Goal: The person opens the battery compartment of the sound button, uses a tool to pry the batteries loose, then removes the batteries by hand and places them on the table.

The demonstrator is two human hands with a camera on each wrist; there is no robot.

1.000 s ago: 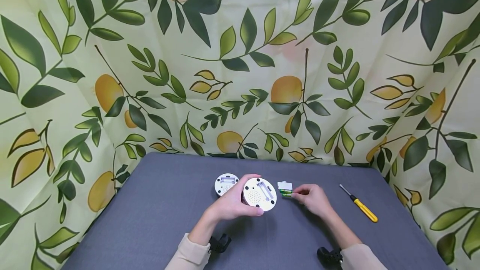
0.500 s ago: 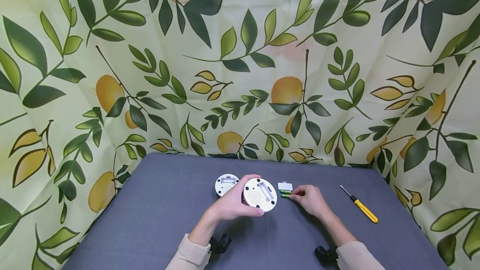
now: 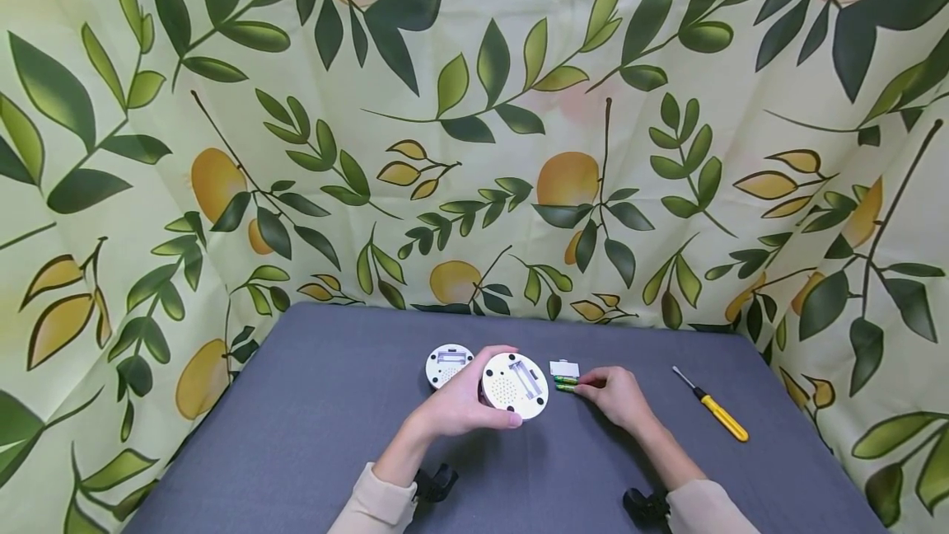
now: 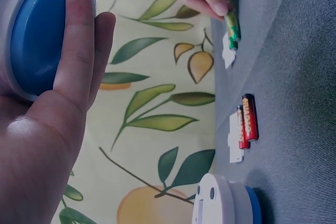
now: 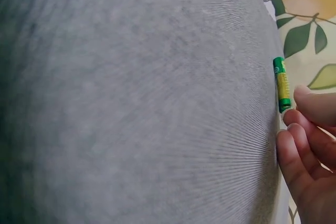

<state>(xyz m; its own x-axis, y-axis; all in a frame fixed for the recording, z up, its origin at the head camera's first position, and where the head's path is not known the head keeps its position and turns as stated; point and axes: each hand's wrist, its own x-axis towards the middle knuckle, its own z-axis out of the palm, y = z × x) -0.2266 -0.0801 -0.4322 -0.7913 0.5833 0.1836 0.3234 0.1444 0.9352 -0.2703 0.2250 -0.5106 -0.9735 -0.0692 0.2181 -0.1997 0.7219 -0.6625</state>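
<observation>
My left hand [image 3: 460, 402] grips a round white device [image 3: 500, 392], its underside with an open battery slot facing up and right. The left wrist view shows the device's blue dome [image 4: 37, 35] under my fingers. Two green batteries [image 3: 566, 386] lie side by side on the table, just in front of a small white cover [image 3: 564, 368]. My right hand [image 3: 619, 395] pinches the end of the nearer green battery [image 5: 282, 83] between thumb and forefinger. Part of that end is hidden by the fingertips.
A second white device [image 3: 447, 358] lies underside up behind my left hand. Red and black batteries [image 4: 250, 117] rest beside another white cover [image 4: 234, 142], both hidden from the head view. A screwdriver [image 3: 719, 416] with a yellow handle lies to the right. Patterned cloth [image 3: 474, 147] hangs behind the table.
My right hand shifts slightly at the green batteries, and the nearer one moves a little. The left hand keeps the device in the same place.
</observation>
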